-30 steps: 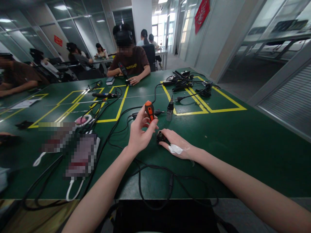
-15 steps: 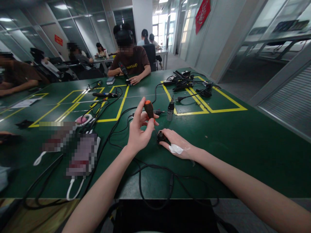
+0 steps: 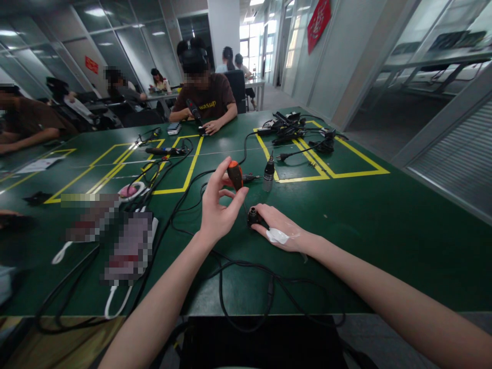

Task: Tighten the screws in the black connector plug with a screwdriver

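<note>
My left hand [image 3: 219,212] is closed on a screwdriver [image 3: 236,175], its dark handle with an orange end pinched between thumb and fingers. The thin shaft points down toward a small black cylindrical part [image 3: 252,218] with a metal collar on top. My right hand [image 3: 279,225], with a white patch taped near the wrist, grips that part against the table. Whether the screwdriver's tip touches it, I cannot tell. Just beyond stands an upright black-and-grey tool piece [image 3: 268,174] with a thin pointed top. A dark slender tool [image 3: 251,178] lies partly hidden behind my left hand.
Black cables [image 3: 246,264] loop over the green table [image 3: 369,230] in front of me. Two blurred devices [image 3: 130,246] with white cords lie at left. Black cords and adapters [image 3: 288,127] pile up at the far right. Across the table a person [image 3: 209,97] holds a tool.
My left hand has shifted slightly, with fingers changing position around the screwdriver handle, which tilts a little differently. My right hand stays on the black part.
</note>
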Demonstrator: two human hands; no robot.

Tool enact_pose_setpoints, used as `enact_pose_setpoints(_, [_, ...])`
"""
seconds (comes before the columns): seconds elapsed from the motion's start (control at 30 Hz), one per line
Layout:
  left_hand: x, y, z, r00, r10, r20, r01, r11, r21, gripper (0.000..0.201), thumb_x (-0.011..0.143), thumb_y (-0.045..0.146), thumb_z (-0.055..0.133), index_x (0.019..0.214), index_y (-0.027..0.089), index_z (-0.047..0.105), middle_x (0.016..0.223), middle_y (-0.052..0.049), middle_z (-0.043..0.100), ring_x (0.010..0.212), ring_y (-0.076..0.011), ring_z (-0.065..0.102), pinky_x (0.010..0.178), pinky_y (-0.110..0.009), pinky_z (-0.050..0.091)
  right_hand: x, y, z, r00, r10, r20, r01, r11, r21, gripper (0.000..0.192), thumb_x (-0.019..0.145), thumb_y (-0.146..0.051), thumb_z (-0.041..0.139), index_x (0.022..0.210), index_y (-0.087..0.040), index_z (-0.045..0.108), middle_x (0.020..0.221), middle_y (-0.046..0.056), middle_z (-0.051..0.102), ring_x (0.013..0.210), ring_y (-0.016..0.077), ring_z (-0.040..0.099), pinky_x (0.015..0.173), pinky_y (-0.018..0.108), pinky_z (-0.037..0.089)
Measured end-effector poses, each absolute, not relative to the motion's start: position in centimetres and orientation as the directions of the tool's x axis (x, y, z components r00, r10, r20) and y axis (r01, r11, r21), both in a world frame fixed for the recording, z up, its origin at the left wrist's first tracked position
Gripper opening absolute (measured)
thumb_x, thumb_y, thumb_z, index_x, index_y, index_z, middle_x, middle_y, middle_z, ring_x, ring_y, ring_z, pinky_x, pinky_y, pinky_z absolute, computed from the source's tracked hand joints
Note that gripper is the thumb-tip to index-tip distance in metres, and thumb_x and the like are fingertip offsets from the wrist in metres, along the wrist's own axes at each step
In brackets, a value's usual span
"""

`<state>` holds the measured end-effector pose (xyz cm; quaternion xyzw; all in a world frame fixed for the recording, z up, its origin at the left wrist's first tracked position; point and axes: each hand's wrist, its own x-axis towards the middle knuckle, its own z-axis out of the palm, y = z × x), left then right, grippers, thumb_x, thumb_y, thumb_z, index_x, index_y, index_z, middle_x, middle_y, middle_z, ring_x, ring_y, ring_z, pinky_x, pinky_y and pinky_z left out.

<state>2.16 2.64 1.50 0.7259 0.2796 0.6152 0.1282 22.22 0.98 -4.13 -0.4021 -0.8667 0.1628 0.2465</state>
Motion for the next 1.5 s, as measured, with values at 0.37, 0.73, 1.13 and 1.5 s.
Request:
enact_pose_setpoints(0.37, [2.13, 2.30, 1.40, 0.132, 0.610, 0.782, 0.170, -0.791, 0.588, 0.061, 0.106, 0.028, 0.059, 0.163, 0.032, 0.037, 0.106, -0.004, 0.078, 0.089, -0.0158, 0.076, 0.078, -0.027, 0.064, 22.19, 0.92, -3.87, -0.555, 0.783, 0.280, 0.629, 0.616, -0.475, 0.023, 0.101, -0.022, 0.065, 0.123, -0.020, 0.060, 0.116, 0.014, 0.071, 0.105, 0.0315, 0.069, 0.093, 0.049, 0.057])
enact_pose_setpoints(0.73, [2.23, 2.55, 1.58, 0.075, 0.574, 0.815, 0.211, -0.808, 0.550, 0.066, 0.099, 0.028, 0.073, 0.158, 0.033, 0.046, 0.114, -0.004, 0.075, 0.089, -0.0132, 0.069, 0.075, -0.023, 0.061, 22.18, 1.00, -4.00, -0.552, 0.784, 0.284, 0.627, 0.615, -0.479, 0.025, 0.101, -0.023, 0.067, 0.124, -0.019, 0.060, 0.116, 0.014, 0.071, 0.105, 0.0310, 0.069, 0.094, 0.049, 0.057])
enact_pose_setpoints(1.13, [2.26, 2.75, 1.61, 0.069, 0.558, 0.827, 0.221, -0.817, 0.533, 0.065, 0.096, 0.030, 0.077, 0.155, 0.032, 0.050, 0.128, -0.008, 0.075, 0.096, -0.0155, 0.072, 0.075, -0.023, 0.060, 22.22, 1.03, -4.27, -0.548, 0.780, 0.304, 0.623, 0.623, -0.473, 0.025, 0.101, -0.024, 0.066, 0.124, -0.020, 0.060, 0.118, 0.014, 0.071, 0.104, 0.0315, 0.070, 0.095, 0.051, 0.057])
enact_pose_setpoints(1.5, [2.20, 2.55, 1.43, 0.097, 0.580, 0.809, 0.192, -0.808, 0.556, 0.065, 0.101, 0.022, 0.063, 0.162, 0.033, 0.041, 0.141, -0.011, 0.071, 0.096, -0.0157, 0.075, 0.084, -0.029, 0.064, 22.17, 0.96, -3.96, -0.557, 0.778, 0.291, 0.622, 0.623, -0.475, 0.023, 0.101, -0.023, 0.065, 0.122, -0.020, 0.059, 0.116, 0.014, 0.072, 0.104, 0.0311, 0.069, 0.093, 0.049, 0.057])
